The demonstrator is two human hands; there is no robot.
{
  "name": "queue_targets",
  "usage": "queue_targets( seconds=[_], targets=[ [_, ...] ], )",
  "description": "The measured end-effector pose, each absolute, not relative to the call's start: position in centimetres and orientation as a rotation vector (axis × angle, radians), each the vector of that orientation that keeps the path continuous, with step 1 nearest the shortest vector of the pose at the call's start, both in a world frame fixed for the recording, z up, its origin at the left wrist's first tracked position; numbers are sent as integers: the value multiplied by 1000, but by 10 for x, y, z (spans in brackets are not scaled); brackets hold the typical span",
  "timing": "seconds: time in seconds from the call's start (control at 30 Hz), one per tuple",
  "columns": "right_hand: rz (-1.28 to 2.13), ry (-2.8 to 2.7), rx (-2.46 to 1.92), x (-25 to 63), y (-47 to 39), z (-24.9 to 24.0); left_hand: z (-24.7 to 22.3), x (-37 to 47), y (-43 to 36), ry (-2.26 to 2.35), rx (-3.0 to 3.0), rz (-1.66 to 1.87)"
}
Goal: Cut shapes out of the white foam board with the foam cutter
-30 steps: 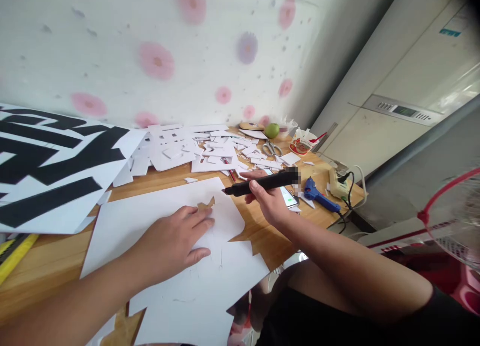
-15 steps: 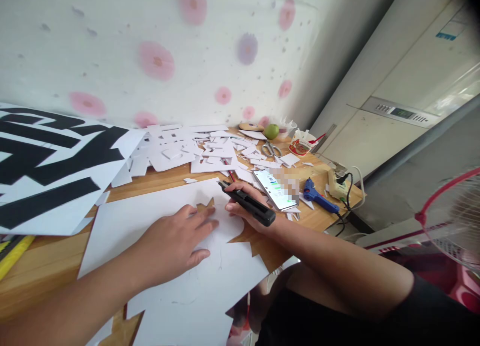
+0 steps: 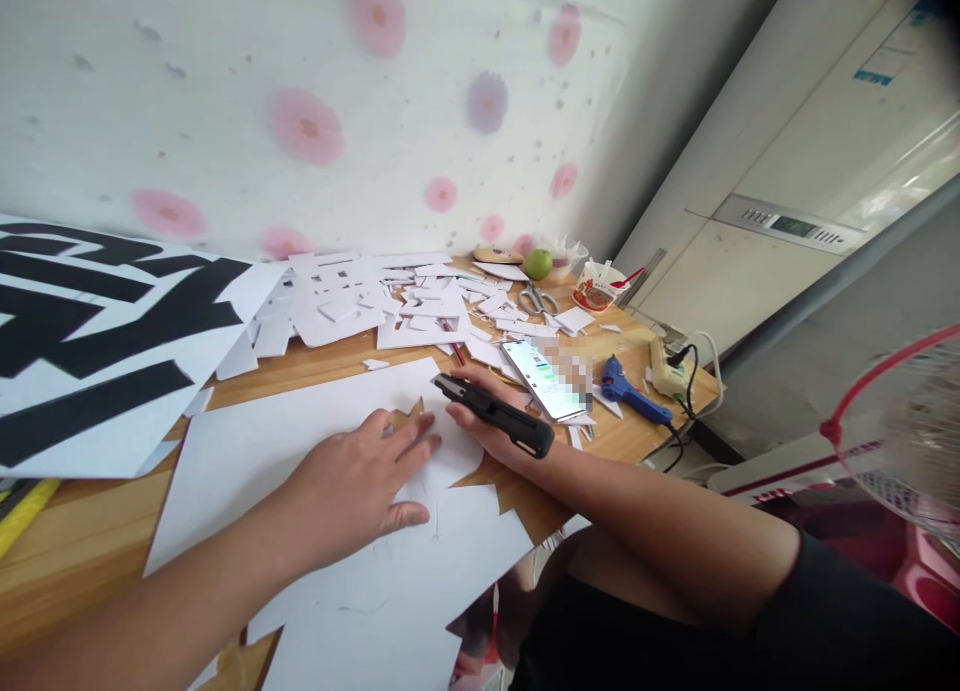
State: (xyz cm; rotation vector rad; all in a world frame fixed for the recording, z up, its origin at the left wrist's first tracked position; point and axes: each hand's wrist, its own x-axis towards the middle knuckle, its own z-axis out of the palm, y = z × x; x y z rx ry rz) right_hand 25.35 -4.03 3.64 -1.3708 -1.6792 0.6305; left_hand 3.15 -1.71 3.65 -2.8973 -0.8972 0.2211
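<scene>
A large white board (image 3: 300, 481) with jagged cut edges lies on the wooden table. My left hand (image 3: 367, 476) rests on it with fingers spread, beside a small cut-out hole that shows the wood. In my right hand (image 3: 484, 411) is a black utility knife (image 3: 495, 411), its blade end pointing up and left, just above the board. Faint pencil lines run over the board below my left hand.
White scraps (image 3: 420, 301) are piled at the back. Further right are scissors (image 3: 538, 301), a phone (image 3: 547, 379), a blue glue gun (image 3: 634, 391), a power strip (image 3: 671, 371) and a paper cup (image 3: 598, 286). A black-lettered board (image 3: 112, 341) stands left; a fan (image 3: 907, 421) is right.
The whole view has shifted slightly. The knife in my right hand is tilted a little differently, with its blade end still near the hole. My left hand stays spread on the board.
</scene>
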Motion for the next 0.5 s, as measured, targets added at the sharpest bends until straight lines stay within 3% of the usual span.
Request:
queue_targets(
  seconds=[0.23, 0.5],
  targets=[
    [664, -1793, -1442, 255, -53, 53, 35, 31, -18, -907, -2884, 222],
    [639, -1724, -1361, 259, -41, 28, 33, 28, -18, -885, -2886, 117]
  ],
)
